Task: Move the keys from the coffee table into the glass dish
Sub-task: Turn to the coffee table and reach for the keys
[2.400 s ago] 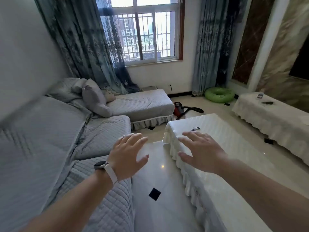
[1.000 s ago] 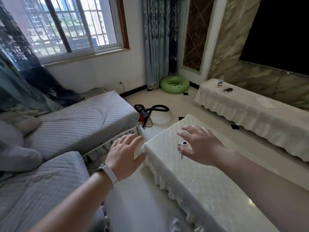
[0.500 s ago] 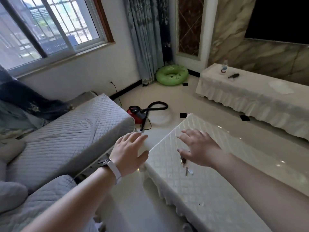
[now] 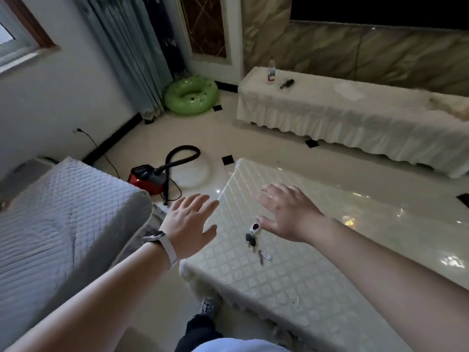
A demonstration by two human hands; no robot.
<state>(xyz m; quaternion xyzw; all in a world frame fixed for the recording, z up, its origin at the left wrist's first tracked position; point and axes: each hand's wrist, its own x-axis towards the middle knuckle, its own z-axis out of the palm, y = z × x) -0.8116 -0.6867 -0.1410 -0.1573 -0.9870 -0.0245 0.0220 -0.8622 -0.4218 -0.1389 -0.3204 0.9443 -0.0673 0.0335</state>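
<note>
Your right hand hovers palm down over the coffee table, fingers spread and holding nothing. The keys lie flat on the table's quilted cover, just beside and below your thumb; the white fob sits nearest the thumb tip, whether touching it you cannot tell. Your left hand, also spread and empty, hangs beyond the table's left edge, watch on the wrist.

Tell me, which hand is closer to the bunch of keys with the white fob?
Right. The right hand hovers open, its thumb almost touching the white fob of the keys; the left hand hovers off the table's edge.
</note>
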